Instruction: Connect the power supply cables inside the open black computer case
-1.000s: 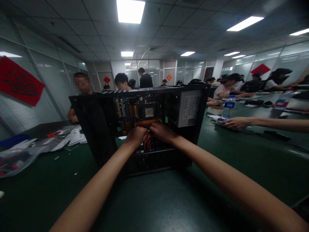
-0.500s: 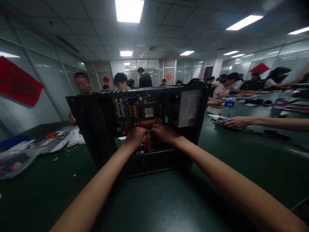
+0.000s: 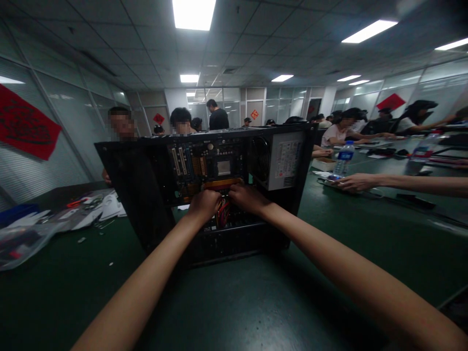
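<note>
A black computer case (image 3: 153,204) stands with its side panel off, facing me. Inside are a motherboard (image 3: 204,165), a silver processor cover (image 3: 224,168) and a power supply (image 3: 283,161) at the upper right. My left hand (image 3: 205,204) and my right hand (image 3: 248,199) both reach in, fingers curled and close together just below a reddish-gold memory module (image 3: 223,185). A bundle of red, yellow and dark wires (image 3: 223,214) runs down from between them. The hands themselves hide the fingertips, so what each one pinches cannot be made out.
On the green table (image 3: 219,302), tools and papers (image 3: 97,207) lie left beside a clear plastic bag (image 3: 25,243). To the right stands a water bottle (image 3: 343,158), near another person's hand (image 3: 356,182). Several people sit across the room.
The whole view has shifted slightly, so the case appears a little further left and higher. Both hands keep nearly the same place inside it.
</note>
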Demonstrator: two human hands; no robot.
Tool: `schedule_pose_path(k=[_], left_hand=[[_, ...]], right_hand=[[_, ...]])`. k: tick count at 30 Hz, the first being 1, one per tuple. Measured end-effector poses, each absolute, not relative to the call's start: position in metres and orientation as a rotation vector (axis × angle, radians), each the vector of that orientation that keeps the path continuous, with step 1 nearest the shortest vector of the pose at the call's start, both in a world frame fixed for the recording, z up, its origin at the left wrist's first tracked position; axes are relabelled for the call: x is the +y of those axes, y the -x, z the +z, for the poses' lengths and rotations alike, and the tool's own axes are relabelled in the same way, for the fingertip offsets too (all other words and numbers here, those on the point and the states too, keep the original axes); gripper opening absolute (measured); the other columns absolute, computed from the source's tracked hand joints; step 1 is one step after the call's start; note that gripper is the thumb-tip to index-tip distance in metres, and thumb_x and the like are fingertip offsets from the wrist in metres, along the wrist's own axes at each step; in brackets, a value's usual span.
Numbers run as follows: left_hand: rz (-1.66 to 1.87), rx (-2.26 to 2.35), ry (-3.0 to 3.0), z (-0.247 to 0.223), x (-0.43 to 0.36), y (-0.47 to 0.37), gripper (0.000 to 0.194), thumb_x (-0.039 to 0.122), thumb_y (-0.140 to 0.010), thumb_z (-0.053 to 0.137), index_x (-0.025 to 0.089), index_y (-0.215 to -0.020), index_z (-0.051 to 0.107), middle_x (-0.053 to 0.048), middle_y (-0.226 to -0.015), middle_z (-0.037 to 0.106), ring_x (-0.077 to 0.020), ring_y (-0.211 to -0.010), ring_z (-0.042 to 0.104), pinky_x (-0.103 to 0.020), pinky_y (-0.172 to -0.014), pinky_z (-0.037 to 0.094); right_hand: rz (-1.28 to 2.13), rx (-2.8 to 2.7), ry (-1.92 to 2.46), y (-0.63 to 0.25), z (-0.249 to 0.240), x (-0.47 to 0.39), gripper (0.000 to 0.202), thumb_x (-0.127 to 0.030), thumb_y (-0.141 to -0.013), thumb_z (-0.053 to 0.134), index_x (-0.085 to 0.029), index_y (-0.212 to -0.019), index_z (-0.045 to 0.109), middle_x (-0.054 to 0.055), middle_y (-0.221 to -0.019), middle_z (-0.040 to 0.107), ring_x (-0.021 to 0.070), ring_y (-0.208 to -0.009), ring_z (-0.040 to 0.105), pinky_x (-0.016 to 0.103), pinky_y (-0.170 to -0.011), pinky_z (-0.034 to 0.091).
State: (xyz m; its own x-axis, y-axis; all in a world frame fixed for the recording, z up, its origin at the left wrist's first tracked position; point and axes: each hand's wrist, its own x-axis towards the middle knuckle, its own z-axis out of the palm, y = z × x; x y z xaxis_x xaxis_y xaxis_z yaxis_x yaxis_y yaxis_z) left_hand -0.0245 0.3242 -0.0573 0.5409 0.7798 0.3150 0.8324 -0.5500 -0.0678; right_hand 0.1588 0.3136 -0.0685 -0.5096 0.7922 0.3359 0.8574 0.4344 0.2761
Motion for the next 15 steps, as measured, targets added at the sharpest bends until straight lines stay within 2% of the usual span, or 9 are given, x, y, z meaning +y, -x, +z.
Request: schedule_pose_path(k=[15], left_hand=[[-0.350,-1.368,2.540,-0.0569,0.3236,0.0239,0.030,0.028,-0.093,0.045,0.022,-0.095,0.074,-0.010,-0.097,0.075,-0.0252,-0.089,0.070,-0.032,-0.073,0.050]], right_hand=[[-0.646,-2.496,1.499,-0.1561,-0.0672,0.3078,0.024,-0.018,-0.097,0.045,-0.012,-0.105,0.067,0.014,-0.109,0.066,0.0233,-0.098,0.063,0.029,-0.074,0.047]])
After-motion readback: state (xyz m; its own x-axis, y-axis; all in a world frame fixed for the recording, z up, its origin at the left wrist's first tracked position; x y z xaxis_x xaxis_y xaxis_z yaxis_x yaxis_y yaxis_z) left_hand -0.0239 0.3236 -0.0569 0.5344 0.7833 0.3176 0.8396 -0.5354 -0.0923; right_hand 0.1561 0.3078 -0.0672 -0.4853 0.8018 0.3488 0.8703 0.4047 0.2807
